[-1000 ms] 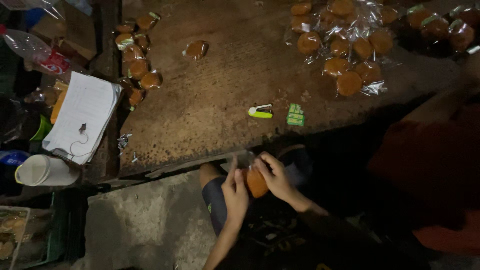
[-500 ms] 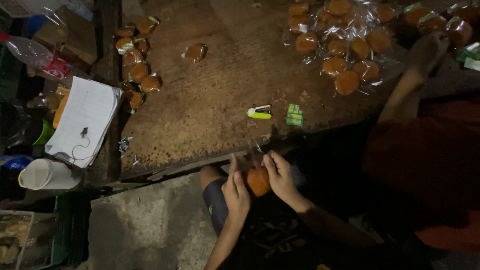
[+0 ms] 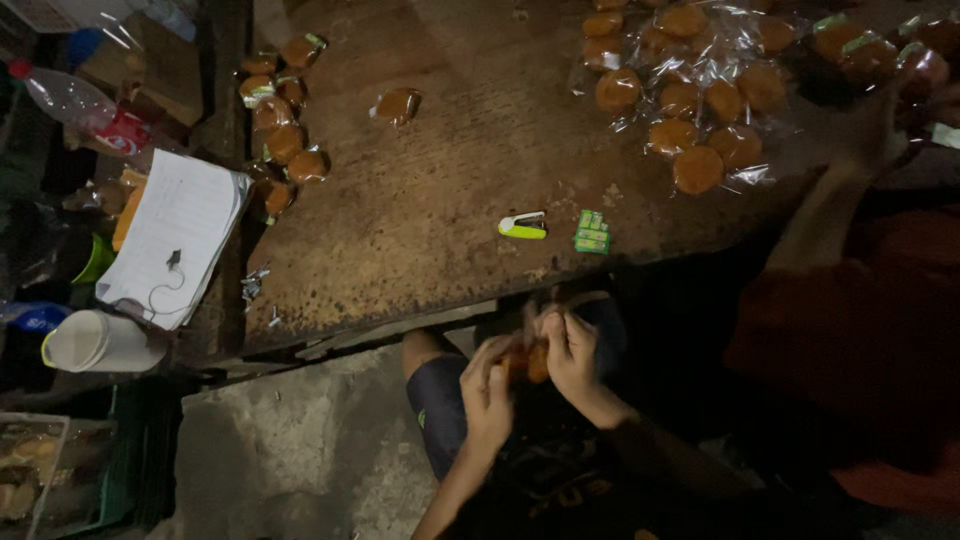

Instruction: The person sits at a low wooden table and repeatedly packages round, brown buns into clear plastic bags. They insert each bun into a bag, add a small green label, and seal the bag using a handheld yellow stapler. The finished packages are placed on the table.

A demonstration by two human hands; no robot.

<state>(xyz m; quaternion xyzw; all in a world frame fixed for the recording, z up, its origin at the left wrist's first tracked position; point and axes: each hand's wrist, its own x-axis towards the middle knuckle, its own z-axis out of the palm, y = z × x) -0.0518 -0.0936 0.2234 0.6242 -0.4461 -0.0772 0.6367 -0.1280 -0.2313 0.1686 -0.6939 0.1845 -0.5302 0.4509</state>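
Hands [image 3: 487, 385] pinching orange bun [image 3: 527, 362] below table edge [image 3: 400, 318].
Left hand and right hand [image 3: 572, 358] both press fingers closed around it.

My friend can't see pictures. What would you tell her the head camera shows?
Two bare hands, the left hand and the right hand, hold a small round orange cake between them, below the edge of a worn wooden table. On the table lie a small stapler, a green staple box and a pile of wrapped cakes.
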